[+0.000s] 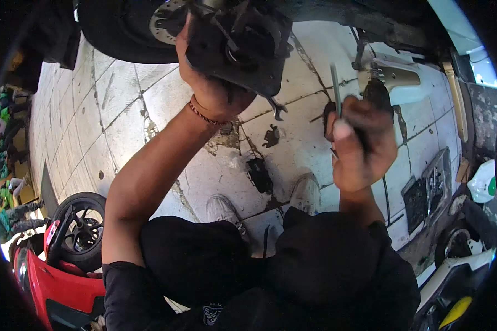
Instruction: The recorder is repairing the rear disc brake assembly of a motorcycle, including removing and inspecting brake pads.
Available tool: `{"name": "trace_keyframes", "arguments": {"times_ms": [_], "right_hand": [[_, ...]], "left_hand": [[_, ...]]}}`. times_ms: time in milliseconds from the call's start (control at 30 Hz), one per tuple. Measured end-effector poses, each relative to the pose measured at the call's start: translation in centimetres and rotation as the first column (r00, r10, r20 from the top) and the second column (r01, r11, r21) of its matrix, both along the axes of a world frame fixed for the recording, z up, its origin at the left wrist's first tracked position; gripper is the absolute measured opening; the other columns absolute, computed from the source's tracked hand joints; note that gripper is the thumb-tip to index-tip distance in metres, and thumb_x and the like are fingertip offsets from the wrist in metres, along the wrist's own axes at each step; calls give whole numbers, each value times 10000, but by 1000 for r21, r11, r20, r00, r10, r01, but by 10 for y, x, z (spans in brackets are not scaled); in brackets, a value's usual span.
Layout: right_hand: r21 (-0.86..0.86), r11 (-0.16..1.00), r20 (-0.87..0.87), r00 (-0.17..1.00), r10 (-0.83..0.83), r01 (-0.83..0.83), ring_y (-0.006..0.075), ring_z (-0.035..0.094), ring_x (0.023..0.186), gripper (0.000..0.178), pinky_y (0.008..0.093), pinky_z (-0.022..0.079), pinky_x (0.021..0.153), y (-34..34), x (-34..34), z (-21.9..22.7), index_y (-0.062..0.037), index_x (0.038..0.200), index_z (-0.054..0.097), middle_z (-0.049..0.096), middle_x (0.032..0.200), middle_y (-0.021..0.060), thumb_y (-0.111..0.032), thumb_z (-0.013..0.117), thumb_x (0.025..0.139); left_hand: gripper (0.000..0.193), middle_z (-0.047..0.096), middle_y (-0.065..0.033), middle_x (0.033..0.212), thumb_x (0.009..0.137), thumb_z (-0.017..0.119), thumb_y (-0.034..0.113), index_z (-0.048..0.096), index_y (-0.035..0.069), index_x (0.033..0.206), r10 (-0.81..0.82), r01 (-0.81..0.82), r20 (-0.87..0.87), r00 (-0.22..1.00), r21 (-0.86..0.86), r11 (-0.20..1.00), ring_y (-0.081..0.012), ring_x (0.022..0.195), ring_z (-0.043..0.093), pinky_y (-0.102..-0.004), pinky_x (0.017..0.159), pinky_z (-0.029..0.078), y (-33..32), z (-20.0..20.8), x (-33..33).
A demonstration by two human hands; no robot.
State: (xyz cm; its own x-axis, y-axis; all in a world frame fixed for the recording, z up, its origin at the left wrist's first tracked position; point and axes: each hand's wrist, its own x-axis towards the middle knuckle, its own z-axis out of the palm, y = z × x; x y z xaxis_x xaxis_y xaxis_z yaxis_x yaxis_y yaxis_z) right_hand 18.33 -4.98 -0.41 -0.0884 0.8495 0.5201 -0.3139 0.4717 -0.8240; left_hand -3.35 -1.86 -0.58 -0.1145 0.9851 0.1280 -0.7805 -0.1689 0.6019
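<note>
My left hand (pixel 218 100) is raised at the top middle, its fingers wrapped round the edge of a black plate-like vehicle part (pixel 268 80). The hidden fingertips lie behind that part. The jaw of an open-ended wrench (pixel 278 109) sticks out below the plate; whether my hand holds it or it lies on the floor, I cannot tell. On the right, my right hand (pixel 364 144) is closed and smeared by motion. A slim metal tool shaft (pixel 336 88) points up from beside its thumb; the tool's end is hidden in the fist.
A dark wheel with a perforated brake disc (pixel 164 25) hangs at the top. Dark pieces (pixel 259 175) lie on the cracked white tiles (pixel 121 99) before my shoes (pixel 306 193). A red motorbike (pixel 55 292) stands lower left, a white panel (pixel 400 77) upper right.
</note>
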Motion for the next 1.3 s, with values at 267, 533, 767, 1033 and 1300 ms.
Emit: {"name": "trace_keyframes", "arguments": {"times_ms": [267, 533, 767, 1033, 1300], "right_hand": [[72, 997, 800, 596, -67, 16, 359, 636, 726, 168, 445, 520, 640, -38, 26, -207, 7, 959, 624, 646, 865, 174, -24, 669, 800], [65, 998, 978, 196, -66, 13, 362, 638, 870, 154, 467, 524, 734, -25, 38, -217, -28, 968, 652, 643, 856, 147, -129, 679, 855], [-375, 922, 209, 960, 187, -98, 28, 518, 698, 326, 176, 411, 619, 16, -11, -11, 3, 1096, 615, 631, 903, 16, -177, 766, 871], [33, 995, 414, 907, 75, -97, 20, 487, 727, 560, 140, 353, 571, 25, -48, 23, 5, 1225, 496, 574, 947, 23, -109, 832, 791], [-193, 971, 95, 983, 158, -138, 81, 519, 800, 507, 195, 414, 651, 32, -28, 22, 29, 1250, 496, 557, 994, 64, -57, 751, 820]], "left_hand": [[813, 627, -128, 1209, 834, 395, 758, 546, 131, 1329, -187, 185, 98, 978, 27, 982, -279, 1012, 616, -393, 823, 470, -10, -2, -9], [841, 629, -130, 1191, 813, 394, 793, 548, 141, 1321, -291, 286, 144, 946, 57, 957, -268, 958, 608, -364, 725, 453, -14, -5, -15], [864, 628, -135, 1199, 803, 387, 810, 537, 146, 1335, -352, 348, 160, 922, 53, 936, -271, 973, 614, -376, 721, 479, -19, 0, -10], [853, 612, -144, 1267, 865, 302, 761, 493, 116, 1388, -258, 254, 157, 953, 43, 966, -283, 1146, 608, -417, 987, 495, -4, -20, -19], [713, 631, -139, 1145, 941, 322, 637, 526, 67, 1317, 102, -103, -94, 990, -6, 995, -260, 1018, 628, -397, 872, 520, 4, 6, 18]]}}
